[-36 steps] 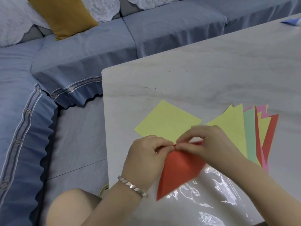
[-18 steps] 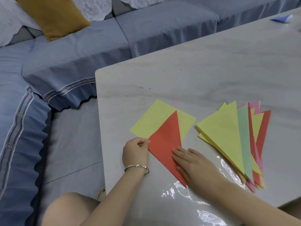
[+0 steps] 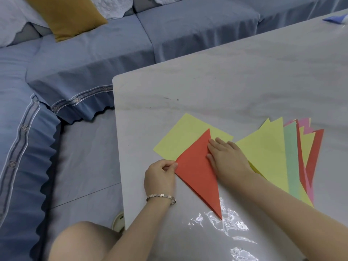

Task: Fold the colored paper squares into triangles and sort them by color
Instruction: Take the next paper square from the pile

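While the red triangle (image 3: pixel 197 172) lies flat on the table (image 3: pixel 226 81), long axis running from its near-right tip up to its far point, the left hand (image 3: pixel 160 178) pinches its left corner with curled fingers. The right hand (image 3: pixel 227 159) presses flat, fingers extended, along its right edge, overlapping the yellow square (image 3: pixel 180 140).

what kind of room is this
Most likely a home living room. A blue-covered sectional sofa with a mustard cushion wraps around a pale marble-look table, where a person folds coloured paper.
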`<state>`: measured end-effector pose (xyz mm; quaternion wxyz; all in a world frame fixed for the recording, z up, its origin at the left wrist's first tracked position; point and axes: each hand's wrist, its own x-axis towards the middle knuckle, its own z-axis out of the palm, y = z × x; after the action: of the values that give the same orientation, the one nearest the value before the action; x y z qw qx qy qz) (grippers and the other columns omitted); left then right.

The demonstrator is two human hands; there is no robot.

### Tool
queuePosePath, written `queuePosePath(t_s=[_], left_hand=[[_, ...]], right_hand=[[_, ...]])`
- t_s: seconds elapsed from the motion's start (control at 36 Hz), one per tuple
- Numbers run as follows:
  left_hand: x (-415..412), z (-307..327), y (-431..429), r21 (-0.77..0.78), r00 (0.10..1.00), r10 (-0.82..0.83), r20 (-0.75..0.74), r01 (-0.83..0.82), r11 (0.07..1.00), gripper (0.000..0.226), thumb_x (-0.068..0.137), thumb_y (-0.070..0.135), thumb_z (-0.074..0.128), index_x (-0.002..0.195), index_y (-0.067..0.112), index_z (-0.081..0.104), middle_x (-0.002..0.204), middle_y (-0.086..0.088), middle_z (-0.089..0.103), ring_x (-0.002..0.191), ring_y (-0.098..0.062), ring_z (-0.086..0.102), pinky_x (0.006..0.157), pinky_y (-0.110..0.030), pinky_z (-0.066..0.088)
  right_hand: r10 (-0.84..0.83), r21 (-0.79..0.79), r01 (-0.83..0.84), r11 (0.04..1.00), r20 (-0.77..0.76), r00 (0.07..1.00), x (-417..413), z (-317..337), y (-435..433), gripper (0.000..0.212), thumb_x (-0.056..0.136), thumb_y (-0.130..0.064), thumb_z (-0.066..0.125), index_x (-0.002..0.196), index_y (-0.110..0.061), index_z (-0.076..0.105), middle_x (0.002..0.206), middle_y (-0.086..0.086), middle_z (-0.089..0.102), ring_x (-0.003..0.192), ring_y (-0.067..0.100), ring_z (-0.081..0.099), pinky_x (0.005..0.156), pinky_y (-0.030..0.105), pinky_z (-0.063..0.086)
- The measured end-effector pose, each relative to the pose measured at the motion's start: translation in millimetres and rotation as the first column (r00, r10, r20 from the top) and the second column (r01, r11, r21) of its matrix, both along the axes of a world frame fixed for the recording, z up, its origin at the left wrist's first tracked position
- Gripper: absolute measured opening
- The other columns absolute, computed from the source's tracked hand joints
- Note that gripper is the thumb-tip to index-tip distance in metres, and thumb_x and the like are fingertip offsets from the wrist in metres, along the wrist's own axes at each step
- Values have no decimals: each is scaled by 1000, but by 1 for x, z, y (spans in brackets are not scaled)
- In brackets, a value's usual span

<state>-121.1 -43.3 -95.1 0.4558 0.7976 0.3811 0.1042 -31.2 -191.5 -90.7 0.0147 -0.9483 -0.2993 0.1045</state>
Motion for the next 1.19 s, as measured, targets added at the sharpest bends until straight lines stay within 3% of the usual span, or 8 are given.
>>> queuePosePath(t_s=[0.31, 0.44, 0.64, 0.78, 0.97, 1.06, 1.14, 1.19], left_hand=[[0, 3, -1, -30, 1000, 15, -17, -16, 999, 15, 79, 12, 67, 68, 23, 69, 72, 9, 66, 74, -10, 63, 61, -15, 43], [0, 4, 0, -42, 1000, 17, -17, -18, 999, 14, 79, 13, 68, 68, 22, 69, 73, 5, 68, 74, -13, 64, 62, -17, 43], [1, 3, 2, -42, 1000, 14, -22, -15, 999, 11, 78, 14, 69, 70, 21, 70, 75, 3, 69, 75, -14, 64, 67, -21, 45], [1, 2, 1, -35, 1000, 10, -7, -11, 999, 10, 80, 14, 68, 71, 18, 71, 72, 6, 68, 74, -12, 64, 63, -15, 44], [0, 3, -1, -5, 1000, 15, -12, -15, 1000, 8, 81, 15, 68, 74, 18, 70, 76, 3, 69, 75, -12, 63, 63, -19, 44], [1, 3, -2, -19, 1000, 28, -7, -28, 999, 12, 80, 14, 68, 69, 20, 68, 74, 2, 68, 74, -15, 64, 69, -24, 47], [0, 4, -4, -63, 998, 60, 16, -59, 996, 17, 80, 11, 68, 66, 21, 65, 71, 1, 67, 73, -18, 64, 71, -27, 50], [-1, 7, -6, -151, 993, 99, 62, -89, 985, 22, 82, 7, 66, 65, 20, 63, 71, -2, 65, 68, -20, 62, 66, -28, 53]], right_hand=[[-1, 17, 1, 1000, -11, 1000, 51, 4, 21, 34, 99, -29, 35, 126, -10, 45, 140, 0, 39, 131, 17, 29, 101, 31, 27], [29, -51, -40, 998, -192, 981, 53, 11, 7, 74, 89, -51, 49, 147, -17, 17, 157, -6, 7, 144, 17, -1, 114, 38, 11], [94, -170, -127, 977, -189, 978, 21, 15, -4, 106, 76, -62, 58, 149, -13, 0, 157, -1, -7, 143, 20, -16, 116, 40, -2], [154, -199, -191, 961, -189, 970, -8, 16, -17, 113, 74, -65, 57, 148, -8, -5, 156, 5, -13, 142, 21, -18, 114, 38, -7], [171, -150, -208, 967, -229, 958, -41, 13, -27, 122, 70, -65, 62, 146, -3, -11, 155, 9, -18, 140, 19, -24, 115, 38, -7], [128, -97, -159, 983, -267, 955, -51, 9, -30, 127, 68, -65, 64, 145, -3, -15, 154, 9, -22, 134, 15, -30, 114, 37, -9], [84, -65, -106, 992, -281, 956, -57, 9, -32, 125, 69, -61, 66, 145, -5, -15, 154, 10, -22, 140, 21, -24, 114, 35, -8], [64, 68, -43, 997, -344, 937, -60, 10, -35, 123, 68, -58, 70, 147, -14, -14, 155, 9, -16, 142, 21, -19, 115, 32, -4]])
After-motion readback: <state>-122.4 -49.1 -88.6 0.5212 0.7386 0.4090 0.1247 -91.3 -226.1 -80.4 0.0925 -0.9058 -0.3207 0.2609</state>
